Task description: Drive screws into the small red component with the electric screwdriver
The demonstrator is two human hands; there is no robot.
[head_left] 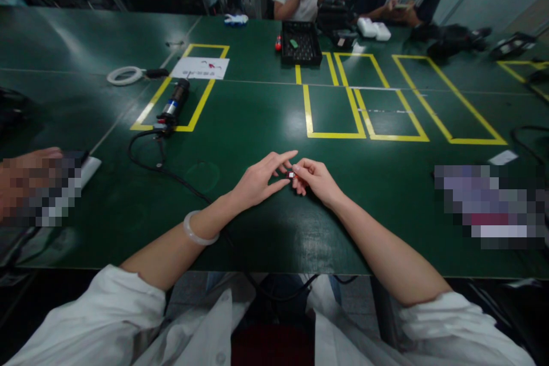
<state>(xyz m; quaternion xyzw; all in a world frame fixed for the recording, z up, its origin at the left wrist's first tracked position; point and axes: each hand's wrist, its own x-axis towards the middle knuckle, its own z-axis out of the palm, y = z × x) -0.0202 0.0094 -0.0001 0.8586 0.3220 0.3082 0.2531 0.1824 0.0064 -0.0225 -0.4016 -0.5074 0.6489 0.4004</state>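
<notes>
Over the near middle of the green table, my two hands meet. My right hand [315,180] is closed, its thumb and index finger pinching a small dark and red part [291,175] with a white face. It is too small to tell its kind. Beside it, my left hand [263,179] has its index finger and thumb stretched out and apart, the thumb tip close to the part. Whether the left fingertips touch it I cannot tell. A pale bangle [195,231] circles my left wrist.
A black electric screwdriver [175,104] with a cable lies left, below a printed sheet [201,68]. A black tray [301,56] holding a green piece stands at the back, a red item [278,43] beside it. Yellow tape marks rectangles. People sit opposite; another person's hand [30,180] is at left.
</notes>
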